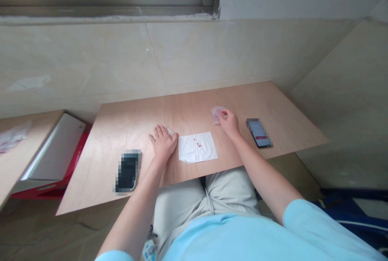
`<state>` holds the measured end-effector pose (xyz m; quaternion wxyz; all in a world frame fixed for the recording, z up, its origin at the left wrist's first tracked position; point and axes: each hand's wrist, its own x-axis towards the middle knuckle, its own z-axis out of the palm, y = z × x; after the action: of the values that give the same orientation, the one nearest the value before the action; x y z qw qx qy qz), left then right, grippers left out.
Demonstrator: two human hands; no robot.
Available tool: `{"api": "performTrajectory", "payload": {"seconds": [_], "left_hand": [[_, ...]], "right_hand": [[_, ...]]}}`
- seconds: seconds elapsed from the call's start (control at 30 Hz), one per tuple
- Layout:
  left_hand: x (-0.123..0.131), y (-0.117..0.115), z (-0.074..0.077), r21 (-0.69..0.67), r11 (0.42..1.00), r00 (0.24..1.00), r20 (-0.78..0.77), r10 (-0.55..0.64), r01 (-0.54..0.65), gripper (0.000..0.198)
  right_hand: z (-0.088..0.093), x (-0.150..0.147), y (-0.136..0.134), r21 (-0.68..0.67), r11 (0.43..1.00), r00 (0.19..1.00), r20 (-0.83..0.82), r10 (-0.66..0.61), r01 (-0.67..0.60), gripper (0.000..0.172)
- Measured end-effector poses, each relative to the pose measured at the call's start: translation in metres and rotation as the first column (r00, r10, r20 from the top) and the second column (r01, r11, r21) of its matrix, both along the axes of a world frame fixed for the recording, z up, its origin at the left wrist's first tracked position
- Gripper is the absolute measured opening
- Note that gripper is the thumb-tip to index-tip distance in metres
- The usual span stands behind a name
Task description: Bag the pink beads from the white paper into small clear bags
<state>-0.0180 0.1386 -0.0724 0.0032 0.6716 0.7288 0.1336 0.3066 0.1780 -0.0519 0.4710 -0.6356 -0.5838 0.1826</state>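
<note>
Light-blue shirt [242, 238] faces the desk [157, 115]; tissue [197, 148] lies central, within reach; left grip [163, 144] open flat; right grip [228, 123] pinches a plastic packet [216, 114].

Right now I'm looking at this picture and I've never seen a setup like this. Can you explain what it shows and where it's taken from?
There's no machine here, only a person's two bare hands. This one picture comes from a camera worn on the person's head, looking forward and down. The right hand pinches a crumpled plastic packet. The left hand rests with its fingers spread, touching a small crumpled scrap. Between them, on a plywood board, lies a white paper napkin with red spots. A blurred phone lies near the left hand, and another blurred phone near the right.
</note>
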Motion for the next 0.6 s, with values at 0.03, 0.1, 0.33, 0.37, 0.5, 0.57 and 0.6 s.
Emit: {"api": "performTrajectory", "payload": {"seconds": [0.03,0.1,0.33,0.37,0.5,0.57,0.6], "left_hand": [[0.0,0.0,0.003,0.007,1.0,0.999,0.033,0.007,-0.008,0.085],[-0.002,-0.005,0.011,0.059,0.998,0.996,0.093,-0.013,0.008,0.084],[-0.008,-0.033,0.023,0.129,0.944,0.939,0.125,-0.32,0.304,0.039],[-0.007,-0.033,0.022,0.122,0.944,0.94,0.119,-0.32,0.306,0.038],[-0.004,-0.027,0.021,0.126,0.959,0.957,0.108,-0.268,0.254,0.036],[-0.004,-0.022,0.023,0.119,0.966,0.962,0.118,-0.245,0.232,0.034],[-0.005,-0.02,0.025,0.114,0.967,0.962,0.128,-0.241,0.227,0.034]], "right_hand": [[0.003,0.012,0.011,-0.017,1.0,0.998,0.058,-0.015,0.016,0.025],[0.005,0.032,0.03,-0.087,0.996,0.987,0.159,0.003,0.011,0.026],[-0.006,0.049,0.052,-0.245,0.969,0.969,0.226,0.097,-0.039,0.014],[-0.005,0.05,0.052,-0.233,0.972,0.97,0.228,0.087,-0.032,0.014],[0.006,0.057,0.046,-0.127,0.992,0.992,0.128,0.0,0.016,0.017],[0.016,0.059,0.041,-0.078,0.997,0.999,-0.03,-0.031,0.029,0.018],[0.022,0.059,0.037,-0.073,0.997,0.991,-0.132,-0.032,0.023,0.018]]}}
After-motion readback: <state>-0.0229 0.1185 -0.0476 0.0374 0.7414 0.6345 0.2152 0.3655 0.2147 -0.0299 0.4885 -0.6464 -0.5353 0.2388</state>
